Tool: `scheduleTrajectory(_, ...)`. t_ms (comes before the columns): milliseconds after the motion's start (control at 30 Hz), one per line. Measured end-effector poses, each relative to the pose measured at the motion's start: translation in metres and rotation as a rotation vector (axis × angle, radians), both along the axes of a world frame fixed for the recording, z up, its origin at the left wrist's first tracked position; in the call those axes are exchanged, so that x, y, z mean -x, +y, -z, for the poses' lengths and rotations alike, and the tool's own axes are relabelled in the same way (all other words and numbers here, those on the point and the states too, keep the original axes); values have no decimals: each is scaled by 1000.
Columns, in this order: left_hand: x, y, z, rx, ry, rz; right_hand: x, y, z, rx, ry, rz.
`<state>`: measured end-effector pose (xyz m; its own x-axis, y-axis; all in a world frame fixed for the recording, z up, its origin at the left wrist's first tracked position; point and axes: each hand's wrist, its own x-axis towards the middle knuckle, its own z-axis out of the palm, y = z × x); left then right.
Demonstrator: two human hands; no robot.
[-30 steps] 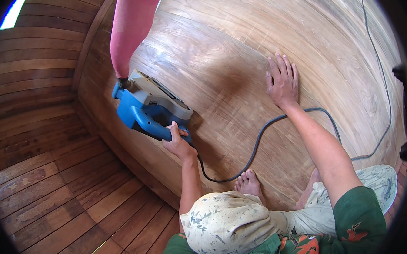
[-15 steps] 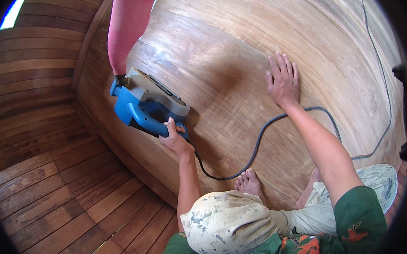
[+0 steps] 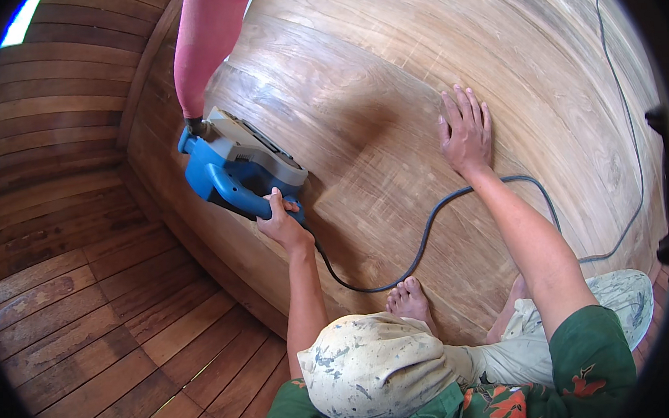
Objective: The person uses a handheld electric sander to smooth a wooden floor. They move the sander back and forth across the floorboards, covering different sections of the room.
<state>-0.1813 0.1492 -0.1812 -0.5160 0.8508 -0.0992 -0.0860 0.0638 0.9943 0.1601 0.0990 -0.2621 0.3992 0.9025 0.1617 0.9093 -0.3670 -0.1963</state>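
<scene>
My left hand (image 3: pixel 282 220) is wrapped round the rear handle of a blue and grey belt sander (image 3: pixel 234 177). The sander rests on a broad wooden panel (image 3: pixel 364 199) near its left edge, tilted so that its grey side and belt housing face right. At its far end, by the front knob, a long pink cloth sleeve (image 3: pixel 209 44) comes down from the top of the view; what fills it is hidden. Lying flat on the wood to the right, my right hand (image 3: pixel 467 130) is open, fingers spread, holding nothing.
A dark power cord (image 3: pixel 421 243) loops from the sander past my bare foot (image 3: pixel 407 300) and under my right forearm. Another stretch of cord (image 3: pixel 625 99) runs along the right side. Reddish-brown planks (image 3: pixel 127 321) lie left of the panel's raised wooden edge (image 3: pixel 216 271).
The sander has shifted slightly left and away from me, with my left hand on its handle. The pink sleeve moved slightly left with it. My right hand stays in place.
</scene>
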Motion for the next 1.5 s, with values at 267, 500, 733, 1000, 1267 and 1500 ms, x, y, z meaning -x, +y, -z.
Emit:
scheduleTrajectory(267, 10, 13, 4, -16, 54, -2, 0, 1, -1, 14, -3, 3)
scheduleTrajectory(500, 17, 27, 6, -30, 39, -3, 0, 2, -1, 10, -3, 5)
scheduleTrajectory(733, 26, 51, 2, -39, 48, -8, 1, 2, -4, -14, 7, 2)
scheduleTrajectory(1000, 71, 146, 8, -59, 36, 3, -1, 3, -5, -33, 10, -8)
scheduleTrajectory(1267, 126, 246, 4, 54, -57, 23, -2, 6, -2, -46, 34, -9)
scheduleTrajectory(1500, 117, 229, 3, 0, -41, 15, 0, 6, -10, -44, 59, 4)
